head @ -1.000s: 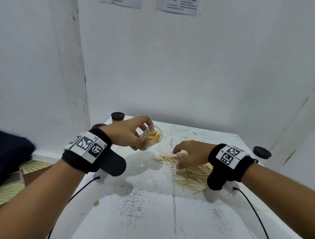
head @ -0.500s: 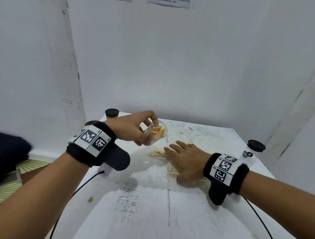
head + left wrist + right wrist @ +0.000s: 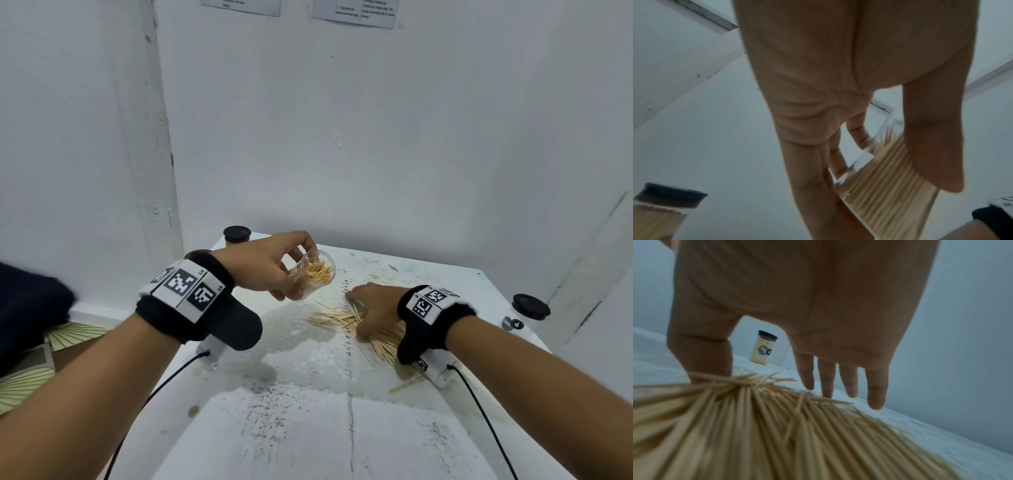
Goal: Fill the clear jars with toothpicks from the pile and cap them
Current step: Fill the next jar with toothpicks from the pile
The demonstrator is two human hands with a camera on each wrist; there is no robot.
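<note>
Two hands work over the white, scuffed tabletop (image 3: 308, 428), and nearest the camera the right hand (image 3: 373, 308) lies low on the loose heap of pale wooden toothpicks (image 3: 383, 337), fingers (image 3: 875, 391) straight and spread, thumb down among the sticks, nothing yet pinched. Just beyond, the left hand (image 3: 267, 265) holds the small clear plastic jar (image 3: 313, 274) off the table, fingers and thumb curled round its wall, mouth tilted toward the pile; it looks well stocked but not packed. The step in hand seems to be raking up another bundle. Next the right fingers would need to close on an aligned bunch and feed it endwise into the mouth. Against half a second ago, the right hand has slid back over the pile, baring strays at its left edge, while the jar hangs about where it was. Farther off stand a black-lidded filled jar (image 3: 237, 236) at the far left corner and another black-capped jar (image 3: 524, 313) at the right edge.
</note>
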